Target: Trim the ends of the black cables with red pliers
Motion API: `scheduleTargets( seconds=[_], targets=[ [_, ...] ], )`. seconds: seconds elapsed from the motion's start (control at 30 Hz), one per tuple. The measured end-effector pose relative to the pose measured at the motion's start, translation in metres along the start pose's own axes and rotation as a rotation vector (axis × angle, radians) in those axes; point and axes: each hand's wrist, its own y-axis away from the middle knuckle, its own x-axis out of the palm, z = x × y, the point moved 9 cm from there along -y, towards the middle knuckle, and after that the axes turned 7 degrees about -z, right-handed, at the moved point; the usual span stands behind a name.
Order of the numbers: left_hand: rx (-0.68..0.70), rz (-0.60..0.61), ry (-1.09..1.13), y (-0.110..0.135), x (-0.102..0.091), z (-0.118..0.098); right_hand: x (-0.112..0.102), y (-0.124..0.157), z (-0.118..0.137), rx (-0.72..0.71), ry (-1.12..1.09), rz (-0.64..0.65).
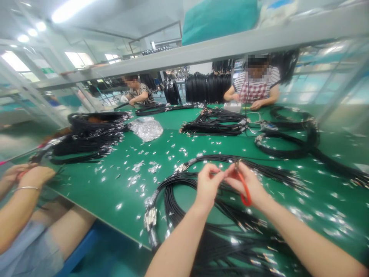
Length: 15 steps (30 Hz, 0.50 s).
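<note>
My right hand [245, 179] is closed around small red-handled pliers [245, 192], whose metal jaws point up past my fingers; whether they are cutters I cannot tell. Just beside it, my left hand [209, 184] pinches thumb to fingers, nearly touching the right fingertips. Whatever sits in that pinch is too small and blurred to make out. Below both hands lies a looped bundle of black cables [173, 188] with metal connectors [150, 217] at one end. Another black cable bundle [271, 173] runs behind my hands to bare-looking ends on the right.
Small clear plastic bits [154, 167] litter the green table [115, 200]. A clear bag [147, 129] lies farther back, among cable piles [89, 138] and coils [288, 144]. A co-worker's hands [34, 175] are at left; two people sit opposite. A grey shelf beam [173, 57] crosses overhead.
</note>
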Motion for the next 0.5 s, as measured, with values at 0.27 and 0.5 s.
scheduleTargets(
  seconds=[0.27, 0.5],
  targets=[
    [-0.201, -0.09, 0.329, -0.006, -0.003, 0.029, 0.022, -0.002, -0.006, -0.091, 0.031, -0.056],
    [-0.129, -0.03, 0.19, -0.012, -0.002, 0.019, 0.007, -0.005, -0.007, -0.105, 0.1, -0.038]
  ],
)
